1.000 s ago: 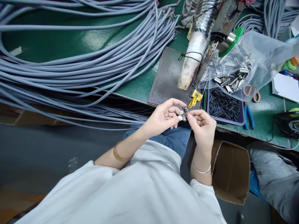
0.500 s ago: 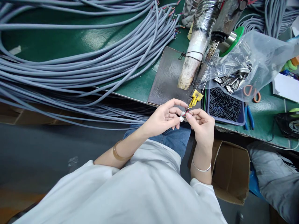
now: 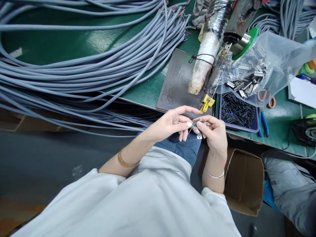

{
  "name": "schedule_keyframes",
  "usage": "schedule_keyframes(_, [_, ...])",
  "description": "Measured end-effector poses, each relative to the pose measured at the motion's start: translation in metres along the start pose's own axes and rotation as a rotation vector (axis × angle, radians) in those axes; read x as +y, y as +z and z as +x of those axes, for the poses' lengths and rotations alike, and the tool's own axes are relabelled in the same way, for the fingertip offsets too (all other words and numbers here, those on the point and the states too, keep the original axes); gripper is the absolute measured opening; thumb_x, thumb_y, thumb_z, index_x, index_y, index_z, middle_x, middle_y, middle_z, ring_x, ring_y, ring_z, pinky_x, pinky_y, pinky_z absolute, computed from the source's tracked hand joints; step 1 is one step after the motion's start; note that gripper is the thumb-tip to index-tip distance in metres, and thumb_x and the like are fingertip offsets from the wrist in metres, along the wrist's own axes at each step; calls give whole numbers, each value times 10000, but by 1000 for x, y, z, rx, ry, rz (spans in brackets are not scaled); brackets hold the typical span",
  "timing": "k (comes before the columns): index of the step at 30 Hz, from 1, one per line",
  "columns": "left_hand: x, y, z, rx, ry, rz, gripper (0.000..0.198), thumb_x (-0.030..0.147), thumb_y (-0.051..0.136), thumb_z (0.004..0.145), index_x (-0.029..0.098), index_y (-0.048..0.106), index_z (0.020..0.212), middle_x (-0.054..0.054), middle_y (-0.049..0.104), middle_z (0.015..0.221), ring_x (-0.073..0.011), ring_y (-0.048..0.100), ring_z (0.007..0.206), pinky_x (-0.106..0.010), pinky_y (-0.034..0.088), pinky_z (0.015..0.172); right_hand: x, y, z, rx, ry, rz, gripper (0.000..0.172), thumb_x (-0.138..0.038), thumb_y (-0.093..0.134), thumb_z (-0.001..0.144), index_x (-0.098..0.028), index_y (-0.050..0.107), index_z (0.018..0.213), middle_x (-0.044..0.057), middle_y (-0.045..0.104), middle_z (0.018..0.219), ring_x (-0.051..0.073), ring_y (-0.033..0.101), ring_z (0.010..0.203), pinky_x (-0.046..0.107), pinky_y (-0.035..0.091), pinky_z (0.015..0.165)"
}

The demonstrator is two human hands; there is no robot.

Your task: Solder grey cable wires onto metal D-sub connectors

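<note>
In front of the bench edge, my left hand (image 3: 175, 123) is closed in a pinch on the coloured wires (image 3: 195, 123) of a cable end, thumb against fingers and index finger stretched out. My right hand (image 3: 211, 129) pinches the same wires from the other side. Just below its fingertips a small metal connector (image 3: 199, 136) shows, partly hidden by the fingers. Beyond my fingertips a yellow clip-like piece (image 3: 207, 104) sits at the tip of the soldering iron (image 3: 217, 70) held over the bench.
Grey cables (image 3: 118, 67) cover the left of the green bench. A dark plate (image 3: 170, 89) lies under a white wrapped tube (image 3: 201, 70). To the right are a solder spool (image 3: 244, 44), a bag of connectors (image 3: 271, 62), a bin of black sleeves (image 3: 238, 112) and blue-handled pliers (image 3: 263, 123).
The metal connector has turned from the top of my fingertips to below them, towards me. My left index finger has straightened slightly; both hands stay in nearly the same place.
</note>
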State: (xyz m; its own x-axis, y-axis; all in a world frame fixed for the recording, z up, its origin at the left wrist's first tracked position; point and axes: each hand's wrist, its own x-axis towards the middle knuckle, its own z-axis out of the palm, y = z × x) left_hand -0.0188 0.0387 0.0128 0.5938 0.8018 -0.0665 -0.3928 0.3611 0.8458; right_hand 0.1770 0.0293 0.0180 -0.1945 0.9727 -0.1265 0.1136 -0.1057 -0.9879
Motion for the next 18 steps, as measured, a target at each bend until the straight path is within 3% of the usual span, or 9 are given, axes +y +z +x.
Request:
schedule_keyframes(7, [-3, 3, 1, 53, 19, 25, 486, 328, 731, 893, 170, 522, 1302, 0, 685, 776, -100, 649, 546, -196, 540, 526, -5, 4, -1, 95, -30, -54, 253, -437, 773, 827, -189, 774, 876, -23, 663, 599, 49, 442, 434, 179, 350, 403])
schedule_keyframes(11, [-5, 5, 3, 98, 45, 51, 440, 309, 739, 877, 166, 571, 1258, -8, 672, 849, -81, 617, 563, -194, 520, 523, -8, 11, -7, 200, -135, -199, 193, -390, 741, 853, -198, 751, 841, -34, 636, 605, 53, 442, 459, 190, 335, 421])
schedule_keyframes(15, [-6, 7, 3, 150, 86, 94, 398, 311, 744, 873, 136, 677, 1224, -49, 700, 908, -61, 565, 585, -181, 470, 526, 1, 21, -17, 392, -504, -606, 56, -257, 688, 894, -243, 742, 896, -60, 597, 579, 58, 443, 461, 224, 375, 479])
schedule_keyframes(18, [-8, 8, 1, 162, 95, 75, 355, 324, 735, 886, 129, 723, 1182, -115, 745, 1065, -55, 542, 593, -190, 472, 542, 13, 24, -23, 412, -850, -913, 192, -195, 712, 882, -259, 734, 1062, -41, 662, 621, 77, 517, 501, 258, 418, 551])
